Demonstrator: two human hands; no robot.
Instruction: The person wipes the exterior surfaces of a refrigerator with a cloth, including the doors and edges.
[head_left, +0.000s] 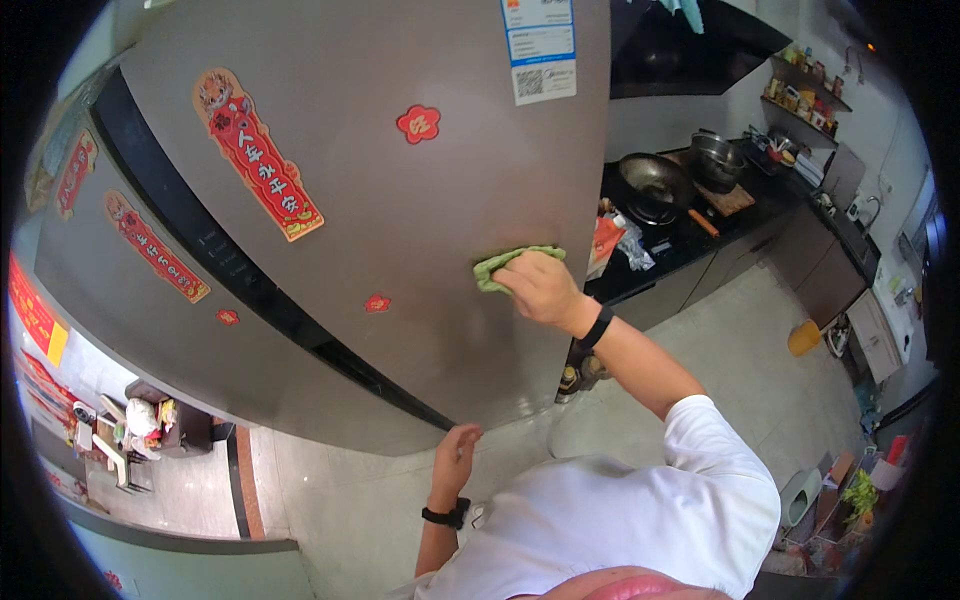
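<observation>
My right hand (546, 291) grips a folded green cloth (491, 271) and presses it against the brownish-grey door of a refrigerator (450, 195). A faint dark smudge or shadow shows on the door around the cloth. My left hand (454, 459) is at the lower end of the dark strip (330, 352) between the two doors, fingers bent; whether it grips the door edge is unclear. Red and gold stickers with writing, such as a long banner sticker (259, 157) and a flower sticker (418, 124), are on the doors. A printed label (541, 52) is higher up.
Right of the refrigerator, a black counter (645, 262) bears a wok (656, 184), a steel pot (714, 157) and plastic packages. Bottles (571, 377) stand on the floor by the refrigerator's side. An orange bucket (804, 338) is farther off. Lower left is a wall edge (180, 541).
</observation>
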